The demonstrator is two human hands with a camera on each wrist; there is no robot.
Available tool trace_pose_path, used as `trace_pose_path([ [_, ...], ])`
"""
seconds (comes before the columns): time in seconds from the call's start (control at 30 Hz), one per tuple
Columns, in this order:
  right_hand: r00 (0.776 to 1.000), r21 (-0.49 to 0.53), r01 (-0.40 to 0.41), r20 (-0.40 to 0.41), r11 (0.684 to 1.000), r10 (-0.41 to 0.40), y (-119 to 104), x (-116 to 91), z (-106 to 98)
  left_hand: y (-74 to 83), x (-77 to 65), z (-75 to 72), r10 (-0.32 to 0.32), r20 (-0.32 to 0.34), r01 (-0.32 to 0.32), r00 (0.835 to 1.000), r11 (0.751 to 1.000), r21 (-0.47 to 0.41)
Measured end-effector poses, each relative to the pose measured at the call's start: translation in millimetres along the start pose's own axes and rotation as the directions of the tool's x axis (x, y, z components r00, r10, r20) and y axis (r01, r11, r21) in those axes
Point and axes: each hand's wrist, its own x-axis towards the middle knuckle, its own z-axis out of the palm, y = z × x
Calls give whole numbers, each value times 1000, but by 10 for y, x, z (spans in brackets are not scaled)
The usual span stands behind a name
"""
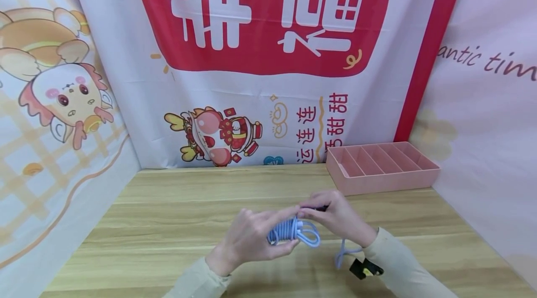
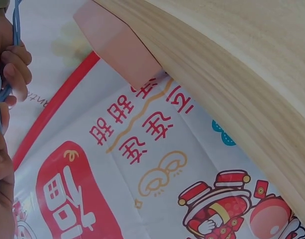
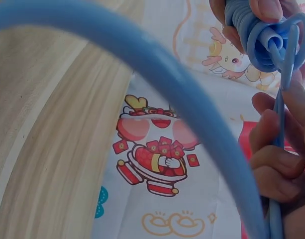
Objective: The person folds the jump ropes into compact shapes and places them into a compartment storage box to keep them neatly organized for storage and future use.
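A coiled blue cord (image 1: 284, 231) lies in my left hand (image 1: 250, 237), with the fingers over its top and the thumb below. Loops stick out from the right end of the coil, where the right wrist view shows a short pale tube (image 3: 269, 38) among the turns. My right hand (image 1: 335, 216) grips strands of the cord just right of the coil, its fingers curled round them. A small dark piece (image 1: 322, 208) shows between those fingers. More of the blue cord hangs below the right hand, and one strand arcs large across the right wrist view.
A pink divided box (image 1: 382, 185) stands at the back right of the wooden table (image 1: 176, 204), near the printed cloth walls. A small black and yellow object (image 1: 366, 268) shows beside the right sleeve.
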Motion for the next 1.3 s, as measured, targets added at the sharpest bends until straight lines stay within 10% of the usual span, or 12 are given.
trace_pose_path([
  [0.4, 988, 39, -111, 107, 993, 107, 288, -67, 23, 21, 14, -7, -36, -33, 35, 999, 999, -24],
  [0.67, 972, -4, -38, 233, 999, 38, 283, -75, 113, 48, 43, -41, -213, -158, 184, 964, 966, -184],
  [1.1, 963, -200, 158, 246, 967, -107, 228, -71, 235, 18, 7, -30, -397, -81, 393, 914, 918, -58],
  [1.3, 976, -140, 60, 216, 988, -29, 207, -62, 253, -52, 1, -59, -407, -78, 411, 910, 911, 44],
])
